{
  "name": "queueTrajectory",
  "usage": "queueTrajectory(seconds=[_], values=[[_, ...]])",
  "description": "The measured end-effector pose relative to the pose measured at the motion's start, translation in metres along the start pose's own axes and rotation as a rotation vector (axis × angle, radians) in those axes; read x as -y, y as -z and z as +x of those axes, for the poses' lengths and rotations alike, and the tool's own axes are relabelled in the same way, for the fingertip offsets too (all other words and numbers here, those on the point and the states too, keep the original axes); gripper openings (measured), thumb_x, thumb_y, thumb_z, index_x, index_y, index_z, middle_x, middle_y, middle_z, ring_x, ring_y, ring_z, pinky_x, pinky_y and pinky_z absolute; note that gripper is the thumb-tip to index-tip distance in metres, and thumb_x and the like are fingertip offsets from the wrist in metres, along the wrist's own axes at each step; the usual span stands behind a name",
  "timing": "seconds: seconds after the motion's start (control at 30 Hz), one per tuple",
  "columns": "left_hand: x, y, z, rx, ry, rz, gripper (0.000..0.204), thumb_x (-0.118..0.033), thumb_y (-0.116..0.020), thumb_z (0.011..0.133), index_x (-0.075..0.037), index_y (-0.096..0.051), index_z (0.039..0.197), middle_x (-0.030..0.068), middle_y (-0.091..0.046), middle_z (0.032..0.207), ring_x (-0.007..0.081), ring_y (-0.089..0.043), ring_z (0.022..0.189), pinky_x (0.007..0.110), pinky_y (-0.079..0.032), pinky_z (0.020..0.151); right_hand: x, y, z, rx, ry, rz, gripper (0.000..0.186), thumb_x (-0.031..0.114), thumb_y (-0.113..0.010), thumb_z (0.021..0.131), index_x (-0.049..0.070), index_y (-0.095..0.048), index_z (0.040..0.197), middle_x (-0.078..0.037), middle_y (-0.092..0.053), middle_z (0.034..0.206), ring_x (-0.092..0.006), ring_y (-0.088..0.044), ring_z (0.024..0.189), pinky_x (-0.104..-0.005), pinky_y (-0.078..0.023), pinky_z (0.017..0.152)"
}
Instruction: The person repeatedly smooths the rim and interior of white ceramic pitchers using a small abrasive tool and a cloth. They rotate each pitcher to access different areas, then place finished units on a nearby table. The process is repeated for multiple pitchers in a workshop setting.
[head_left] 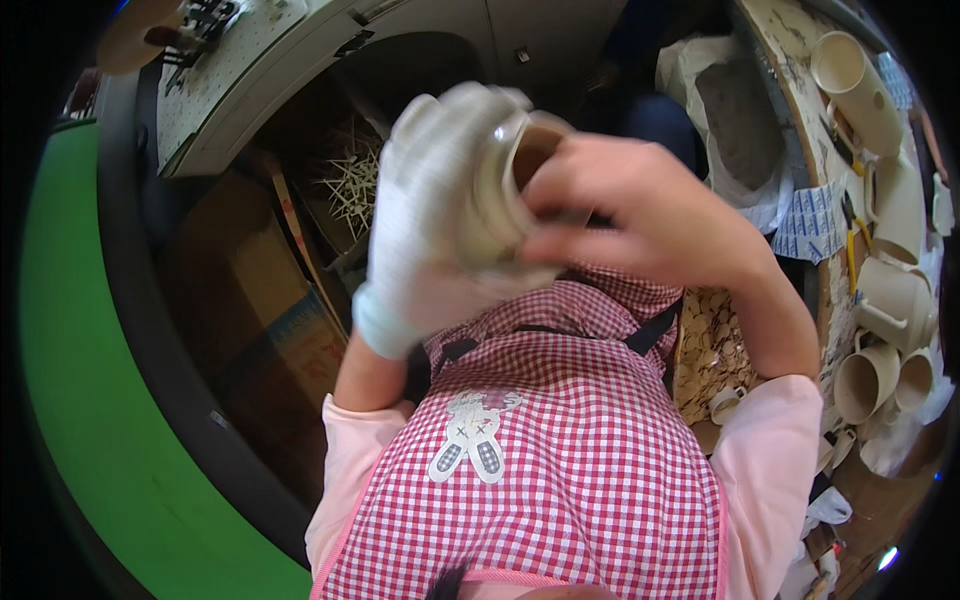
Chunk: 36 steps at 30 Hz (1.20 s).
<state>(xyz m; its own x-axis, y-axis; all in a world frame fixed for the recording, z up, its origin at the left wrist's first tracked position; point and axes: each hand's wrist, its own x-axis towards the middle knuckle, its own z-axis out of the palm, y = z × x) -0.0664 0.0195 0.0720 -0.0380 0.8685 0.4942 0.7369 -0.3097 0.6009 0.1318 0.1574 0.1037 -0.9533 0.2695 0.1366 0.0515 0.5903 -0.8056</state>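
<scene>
My left hand [425, 215], in a white cloth glove, is wrapped around a pale unglazed clay cup [505, 195] held up close in front of my chest. My bare right hand [625, 205] lies over the cup's open rim, fingers curled at its mouth, and hides part of the cup. Both hands are blurred. Below them hangs my red-and-white checked apron [560, 440] over pink sleeves.
A workbench [815, 130] on the right carries several unglazed clay mugs [860, 75], a yellow-handled tool [851, 255] and a bag of grey powder [740, 110]. Cardboard boxes [265, 290] and pale sticks [352, 185] lie on the left, beside a green surface [90, 400].
</scene>
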Motion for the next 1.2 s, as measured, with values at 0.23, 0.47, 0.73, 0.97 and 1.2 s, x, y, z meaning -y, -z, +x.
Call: queueTrajectory(seconds=[0.23,0.47,0.73,0.97,1.2], values=[[0.027,0.026,-0.019,0.159,0.82,-0.688,0.058,-0.045,-0.042,0.111,0.004,-0.069,0.122,0.0165,-0.074,0.113,0.0262,-0.071,0.104,0.037,-0.052,0.099,-0.069,0.039,-0.041,-0.862,-0.348,0.472,0.027,0.027,-0.062,0.107,0.002,-0.071,0.103,0.006,-0.058,0.083,-0.0033,-0.049,0.075,-0.022,-0.039,0.067],[0.034,-0.05,-0.039,-0.055,0.724,-1.757,0.081,-0.029,-0.077,0.092,0.0,-0.036,0.156,0.0139,-0.055,0.147,0.0244,-0.058,0.132,0.041,-0.045,0.113,-0.057,0.078,0.022,-0.222,-0.284,-0.622,0.03,0.026,-0.071,0.095,0.002,-0.076,0.113,-0.018,-0.073,0.114,-0.0341,-0.067,0.109,-0.0407,-0.05,0.098],[0.097,-0.083,-0.058,0.156,0.885,-1.858,0.068,-0.013,-0.079,0.088,0.001,-0.048,0.147,0.0129,-0.063,0.137,0.0239,-0.062,0.126,0.04,-0.05,0.108,0.006,0.064,0.353,-0.219,0.148,-0.535,0.066,0.06,-0.056,0.099,-0.004,-0.07,0.107,-0.024,-0.073,0.097,-0.0379,-0.072,0.092,-0.0468,-0.056,0.084],[0.127,-0.092,-0.1,0.272,0.825,-1.795,0.079,-0.011,-0.083,0.08,0.0,-0.047,0.15,0.0103,-0.062,0.14,0.0233,-0.058,0.13,0.04,-0.044,0.111,0.02,0.032,0.525,-0.426,0.194,-0.801,0.025,0.024,-0.064,0.087,0.01,-0.079,0.102,-0.018,-0.076,0.101,-0.0355,-0.075,0.096,-0.043,-0.059,0.083],[0.131,-0.091,-0.099,0.236,0.864,-1.875,0.087,-0.007,-0.083,0.078,0.003,-0.041,0.153,0.0129,-0.056,0.147,0.0254,-0.054,0.135,0.04,-0.041,0.114,-0.064,0.217,0.374,-0.622,-0.013,-0.541,0.022,0.021,-0.073,0.091,0.003,-0.074,0.103,-0.014,-0.075,0.082,-0.0183,-0.07,0.063,-0.0345,-0.057,0.057]])
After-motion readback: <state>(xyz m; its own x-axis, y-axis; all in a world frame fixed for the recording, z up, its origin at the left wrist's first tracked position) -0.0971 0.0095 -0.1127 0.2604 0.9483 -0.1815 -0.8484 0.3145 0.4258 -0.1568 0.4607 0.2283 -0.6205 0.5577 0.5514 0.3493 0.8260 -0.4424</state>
